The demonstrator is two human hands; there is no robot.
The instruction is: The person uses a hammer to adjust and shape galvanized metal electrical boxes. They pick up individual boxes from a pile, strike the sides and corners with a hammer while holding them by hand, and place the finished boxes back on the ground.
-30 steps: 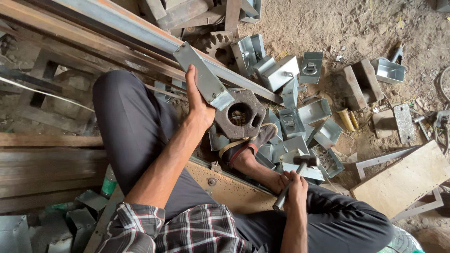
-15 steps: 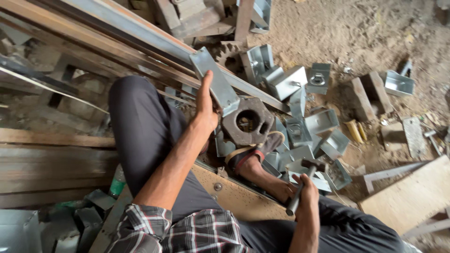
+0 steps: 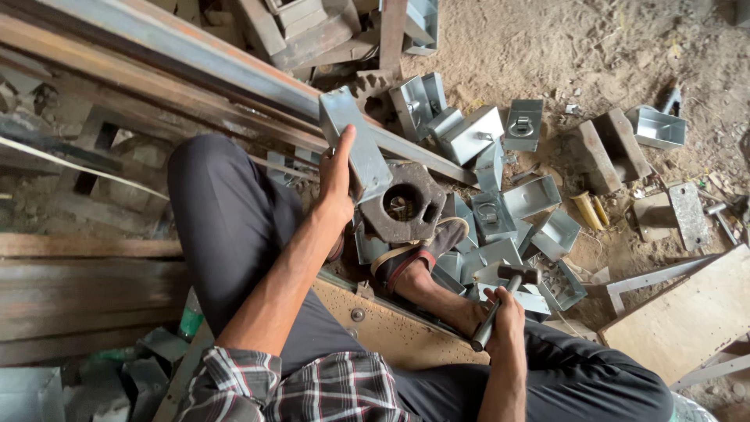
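Two grips: my left hand (image 3: 337,181) clamps a metal bracket (image 3: 355,144) above the iron block (image 3: 404,203), my right hand (image 3: 506,319) fists a hammer (image 3: 504,301).

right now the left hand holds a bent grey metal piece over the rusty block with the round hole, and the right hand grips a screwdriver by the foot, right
Not quite. The right hand grips a hammer, not a screwdriver; the head view shows its dark head above the fist. The rest stands: the left hand holds the bent grey metal piece over the rusty block with the round hole, and the hammer is near the foot.
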